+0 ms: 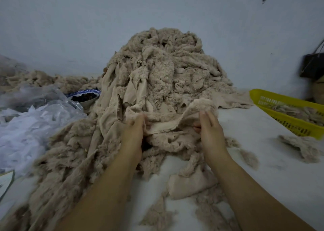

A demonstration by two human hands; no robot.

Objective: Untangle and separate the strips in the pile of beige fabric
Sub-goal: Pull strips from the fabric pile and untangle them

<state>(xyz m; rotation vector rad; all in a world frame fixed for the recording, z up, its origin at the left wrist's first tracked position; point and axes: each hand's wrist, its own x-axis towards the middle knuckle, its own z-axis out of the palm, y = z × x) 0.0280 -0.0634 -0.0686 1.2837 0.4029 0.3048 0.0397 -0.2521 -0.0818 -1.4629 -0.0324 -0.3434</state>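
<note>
left hand (134,132), right hand (211,128), gripping strip (168,123)

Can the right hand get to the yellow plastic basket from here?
Probably yes: the right hand pinches a beige fabric strip, but only open white tabletop lies between it and the yellow slotted plastic basket.

The left grip (133,130) and right grip (212,130) each pinch a beige strip (166,123) stretched between them at the foot of the fabric pile (163,64) on the white table (263,160); a yellow basket (287,123) sits at right.
</note>
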